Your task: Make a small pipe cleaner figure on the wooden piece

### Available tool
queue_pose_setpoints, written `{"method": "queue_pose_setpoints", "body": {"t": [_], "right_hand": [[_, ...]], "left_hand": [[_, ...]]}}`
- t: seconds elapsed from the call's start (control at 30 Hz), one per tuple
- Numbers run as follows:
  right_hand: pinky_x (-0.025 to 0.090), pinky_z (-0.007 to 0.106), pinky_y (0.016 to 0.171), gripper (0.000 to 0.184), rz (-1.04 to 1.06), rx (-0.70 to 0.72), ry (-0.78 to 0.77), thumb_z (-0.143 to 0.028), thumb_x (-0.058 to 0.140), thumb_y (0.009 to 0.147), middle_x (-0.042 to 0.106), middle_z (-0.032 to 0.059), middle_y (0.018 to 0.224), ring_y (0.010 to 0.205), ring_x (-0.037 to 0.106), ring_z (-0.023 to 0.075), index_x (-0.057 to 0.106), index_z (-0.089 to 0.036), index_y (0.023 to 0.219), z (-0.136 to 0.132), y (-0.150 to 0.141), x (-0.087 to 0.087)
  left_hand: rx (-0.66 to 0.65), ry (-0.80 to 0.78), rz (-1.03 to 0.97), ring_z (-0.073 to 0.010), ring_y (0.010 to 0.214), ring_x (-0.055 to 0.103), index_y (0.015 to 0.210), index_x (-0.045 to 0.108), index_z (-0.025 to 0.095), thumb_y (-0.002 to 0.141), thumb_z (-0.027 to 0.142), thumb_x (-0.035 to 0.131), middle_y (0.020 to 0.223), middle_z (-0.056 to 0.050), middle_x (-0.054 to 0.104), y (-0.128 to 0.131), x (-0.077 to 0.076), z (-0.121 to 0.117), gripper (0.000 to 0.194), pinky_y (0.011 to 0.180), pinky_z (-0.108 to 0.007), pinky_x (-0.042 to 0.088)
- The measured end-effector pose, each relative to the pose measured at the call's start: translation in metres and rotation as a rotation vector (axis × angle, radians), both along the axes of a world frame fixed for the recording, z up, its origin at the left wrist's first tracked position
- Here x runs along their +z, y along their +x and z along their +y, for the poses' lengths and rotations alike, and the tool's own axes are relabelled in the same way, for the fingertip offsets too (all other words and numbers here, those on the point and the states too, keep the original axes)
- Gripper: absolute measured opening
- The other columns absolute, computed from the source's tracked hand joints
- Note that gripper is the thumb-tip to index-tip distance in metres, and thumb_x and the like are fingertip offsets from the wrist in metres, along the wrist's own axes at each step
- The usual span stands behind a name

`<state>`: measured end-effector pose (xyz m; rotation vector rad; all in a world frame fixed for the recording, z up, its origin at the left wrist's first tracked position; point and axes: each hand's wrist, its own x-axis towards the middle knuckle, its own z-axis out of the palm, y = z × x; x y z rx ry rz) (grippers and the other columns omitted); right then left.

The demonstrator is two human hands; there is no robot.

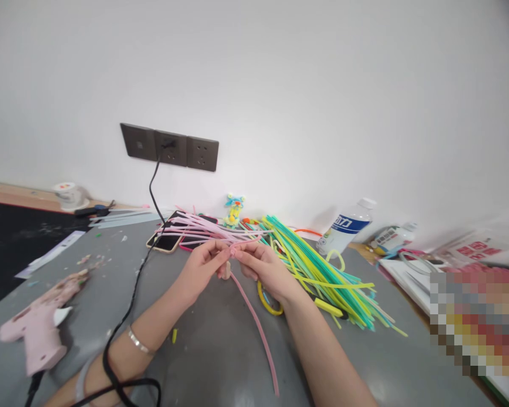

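both hands are up at the centre of the frame, fingertips meeting: the left hand pinches a pink stem between closed thumb and finger, and the right hand is pinched tight on it just beside. the stem's long tail curves down from the fingers to the bottom centre. what stands in the way most is the black cord, which runs from the sockets at upper left down the table and across the left forearm, looping at the bottom edge. a pink glue gun lies on its side at lower left, with scraps near its nozzle. just behind the hands, pale pink stems spread over phones, left of centre. a thick bundle of green and yellow stems fans out right of centre, close by the right hand, whose wrist partly hides a yellow ring. by the wall, a small blue and yellow figure stands at centre, a white tub sits at left, and a tilted bottle is at right, behind the bundle. a yellow bit lies near the left forearm. the lower right is too coarse to make out.
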<state>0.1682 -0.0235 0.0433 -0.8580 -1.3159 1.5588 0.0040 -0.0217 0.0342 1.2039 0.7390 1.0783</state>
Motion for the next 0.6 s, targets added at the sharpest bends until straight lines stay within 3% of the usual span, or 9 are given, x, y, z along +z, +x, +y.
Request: {"method": "queue_pose_setpoints", "body": {"t": [0.43, 0.6], "right_hand": [[0.021, 0.024, 0.047, 0.029, -0.034, 0.076, 0.055, -0.045, 0.067, 0.086, 0.053, -0.0045, 0.056, 0.047, 0.031, 0.0073, 0.065, -0.016, 0.087, -0.0009, 0.0032, -0.0003], [0.029, 0.023, 0.051, 0.026, 0.025, -0.052, 0.035, -0.040, 0.075, 0.079, 0.057, -0.0036, 0.064, 0.052, 0.042, 0.0074, 0.067, -0.016, 0.085, -0.0005, -0.0023, 0.0005]], "left_hand": [[-0.007, 0.011, 0.034, -0.0115, 0.051, 0.053, 0.075, 0.058, 0.016, 0.080, 0.045, 0.069, 0.054, 0.002, 0.056, 0.0013, -0.0035, 0.0010, 0.032, 0.052, -0.023, 0.040], [0.017, -0.018, -0.034, -0.0106, 0.051, 0.054, 0.078, 0.062, 0.015, 0.079, 0.044, 0.071, 0.058, 0.002, 0.058, 0.0015, 0.0008, 0.0000, 0.031, 0.052, -0.023, 0.042]]}}
